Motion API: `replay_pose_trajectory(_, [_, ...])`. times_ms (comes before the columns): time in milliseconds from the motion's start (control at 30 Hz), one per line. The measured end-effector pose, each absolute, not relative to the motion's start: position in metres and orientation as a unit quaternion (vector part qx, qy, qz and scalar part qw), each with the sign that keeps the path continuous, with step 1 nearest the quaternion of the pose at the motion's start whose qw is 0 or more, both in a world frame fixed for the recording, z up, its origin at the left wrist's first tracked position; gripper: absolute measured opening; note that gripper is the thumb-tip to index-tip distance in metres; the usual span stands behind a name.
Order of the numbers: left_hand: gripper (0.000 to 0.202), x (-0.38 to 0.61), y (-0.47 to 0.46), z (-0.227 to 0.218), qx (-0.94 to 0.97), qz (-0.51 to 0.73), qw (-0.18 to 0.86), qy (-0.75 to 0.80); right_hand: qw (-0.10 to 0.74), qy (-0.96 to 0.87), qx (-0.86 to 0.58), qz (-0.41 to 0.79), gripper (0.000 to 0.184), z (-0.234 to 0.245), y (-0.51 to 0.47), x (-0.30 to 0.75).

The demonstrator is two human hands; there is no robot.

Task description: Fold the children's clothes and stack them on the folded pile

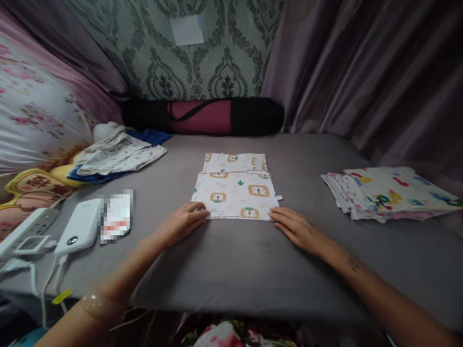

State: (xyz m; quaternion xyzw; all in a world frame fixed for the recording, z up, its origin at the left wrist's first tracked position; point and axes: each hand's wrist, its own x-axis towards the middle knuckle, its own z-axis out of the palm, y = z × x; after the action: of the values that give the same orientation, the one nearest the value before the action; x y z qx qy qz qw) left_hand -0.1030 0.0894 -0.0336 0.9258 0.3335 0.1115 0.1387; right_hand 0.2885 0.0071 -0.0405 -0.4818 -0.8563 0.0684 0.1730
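Observation:
A white cloth with an orange lion print (238, 188) lies folded in front of me, with a separate-looking band across its far part and a small white tag (279, 197) on its right side. My left hand (186, 221) is at the near left corner, its fingertips closed on the edge. At the near right corner is my right hand (298, 229), with fingertips pinching the edge there. The fabric lies flat on the grey sheet (235, 270); its underside is hidden.
Folded printed cloths (394, 193) are stacked at right. On the left lie loose clothes (121, 154), a white power bank (79, 226), a power strip (23, 231) with cables, and a blurred packet (116, 217). A black and red long bag (202, 116) rests along the wall.

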Motion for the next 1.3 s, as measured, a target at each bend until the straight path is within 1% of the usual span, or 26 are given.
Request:
replay_pose_trajectory(100, [0.034,-0.104,0.09,-0.024,0.936,0.076,0.106,0.327,0.168,-0.87,-0.461,0.039,0.03,-0.039,0.011,0.299])
replay_pose_trajectory(267, [0.035,-0.095,0.089,-0.016,0.95,0.033,0.057,0.306,0.11,-0.897,-0.427,-0.021,0.034,-0.032,0.013,0.295])
replay_pose_trajectory(367, [0.034,-0.087,0.089,-0.013,0.946,0.009,0.034,0.322,0.105,-0.895,-0.431,-0.033,0.035,-0.032,0.014,0.291])
replay_pose_trajectory(467, [0.025,-0.081,0.092,-0.012,0.927,0.009,0.026,0.374,0.126,-0.887,-0.445,-0.007,0.034,-0.035,0.015,0.292])
replay_pose_trajectory(567, [0.016,-0.078,0.099,-0.014,0.896,0.023,0.053,0.44,0.176,-0.876,-0.448,0.034,0.029,-0.04,0.017,0.295])
replay_pose_trajectory(633, [0.015,-0.076,0.104,-0.017,0.882,0.033,0.069,0.465,0.197,-0.869,-0.452,0.042,0.028,-0.043,0.019,0.296])
replay_pose_trajectory(800, [0.021,-0.068,0.117,-0.032,0.872,0.053,0.052,0.484,0.195,-0.852,-0.486,0.005,0.036,-0.044,0.025,0.287])
replay_pose_trajectory(867, [0.025,-0.067,0.119,-0.037,0.87,0.061,0.055,0.486,0.189,-0.847,-0.497,-0.008,0.034,-0.043,0.029,0.284])
replay_pose_trajectory(1000, [0.027,-0.075,0.122,-0.04,0.889,0.107,0.099,0.434,0.183,-0.854,-0.486,0.016,0.026,-0.043,0.039,0.287])
replay_pose_trajectory(1100, [0.026,-0.088,0.123,-0.037,0.907,0.133,0.138,0.375,0.219,-0.861,-0.458,0.035,0.029,-0.046,0.043,0.296])
replay_pose_trajectory(1200, [0.02,-0.104,0.121,-0.035,0.923,0.144,0.152,0.323,0.241,-0.862,-0.442,0.051,0.033,-0.049,0.042,0.303])
replay_pose_trajectory(1233, [0.02,-0.108,0.12,-0.035,0.926,0.147,0.155,0.312,0.238,-0.863,-0.441,0.058,0.035,-0.049,0.041,0.304])
replay_pose_trajectory(1300, [0.029,-0.117,0.116,-0.034,0.923,0.143,0.161,0.32,0.232,-0.863,-0.444,0.062,0.038,-0.048,0.038,0.306])
